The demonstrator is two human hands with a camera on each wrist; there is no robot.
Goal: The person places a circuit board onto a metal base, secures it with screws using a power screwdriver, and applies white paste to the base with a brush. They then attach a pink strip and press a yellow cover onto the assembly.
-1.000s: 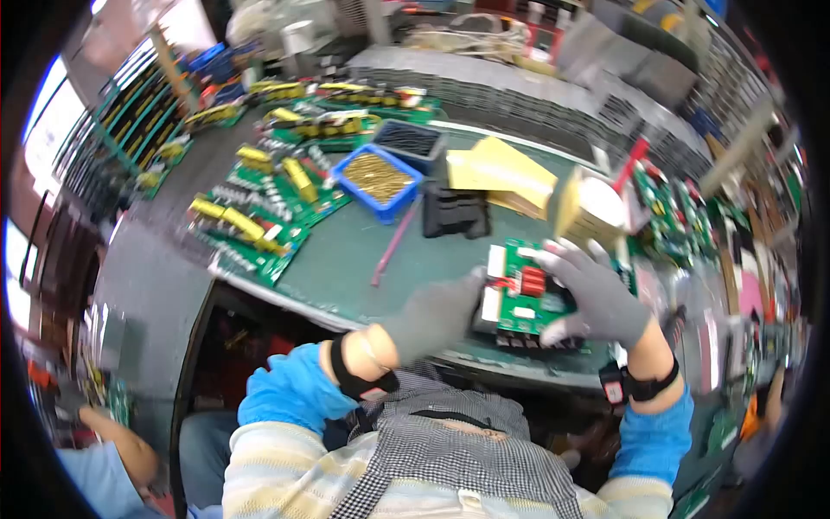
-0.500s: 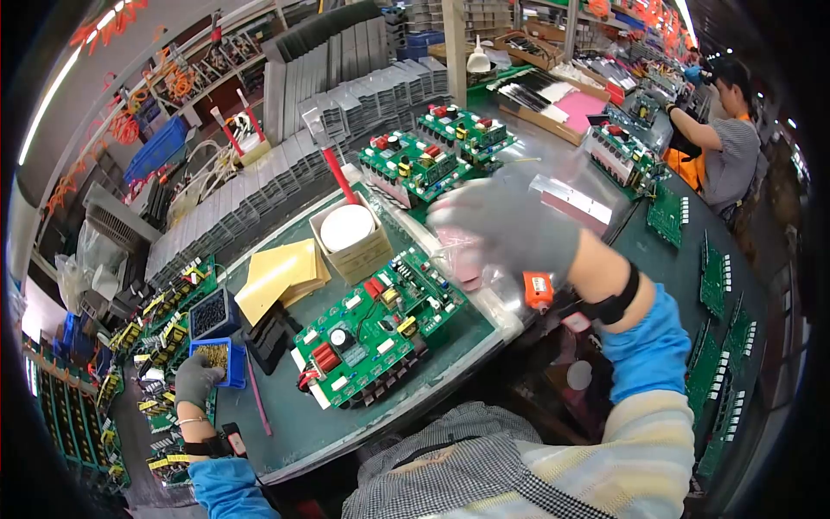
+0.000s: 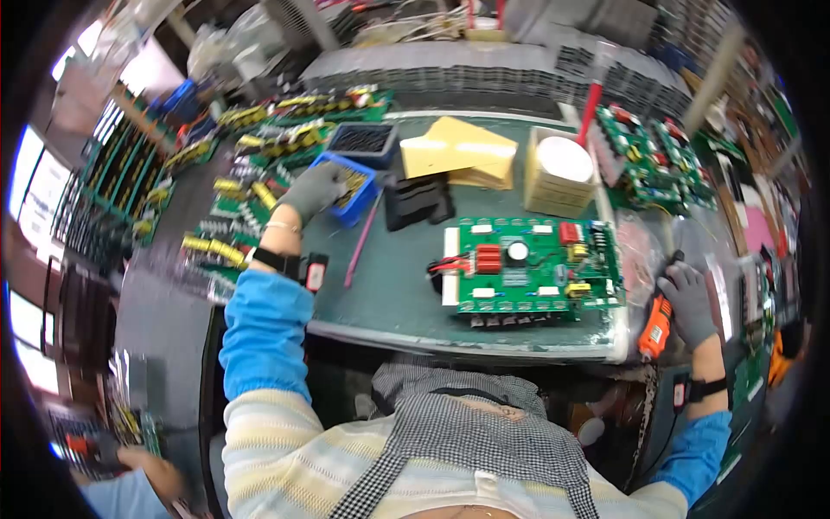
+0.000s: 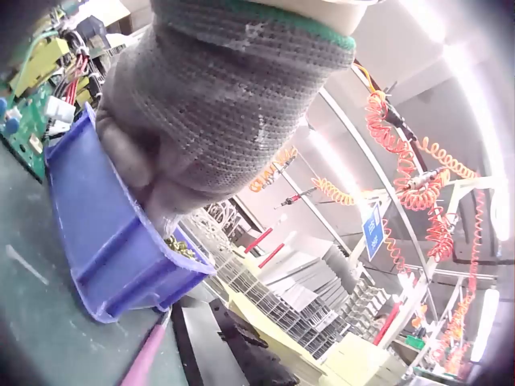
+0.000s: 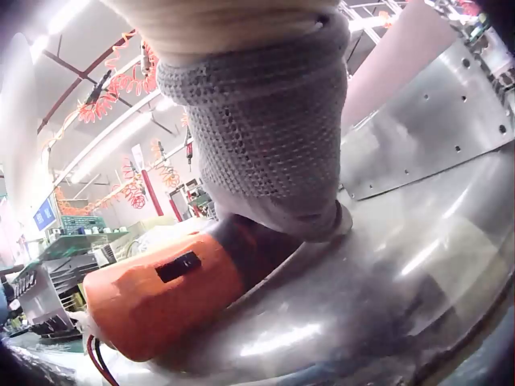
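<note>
Gloved in grey, the left hand (image 3: 316,192) reaches into a blue bin (image 3: 353,212) of small brass-coloured pieces. In the left wrist view its bent fingertips dip behind the bin's wall (image 4: 96,217), so what they touch is hidden. At the bench's right side the gloved right hand (image 3: 690,304) grips an orange and black tool (image 3: 657,327); the right wrist view shows the hand (image 5: 265,145) round the black part, with the orange end (image 5: 161,289) sticking out. Between the hands a green circuit board (image 3: 506,298) lies on dark parts, with red wires at its left end.
A grey bin (image 3: 363,158) of black pieces, yellow sheets (image 3: 454,154), black pieces (image 3: 419,203) and a pink stick (image 3: 363,242) lie near the blue bin. Behind the board stands a box (image 3: 553,195) with a white roll. More boards are at left and back right.
The left hand has gone from the board to the blue bin. My right hand has left the board and now holds the orange tool. The head view swung right, then back left.
</note>
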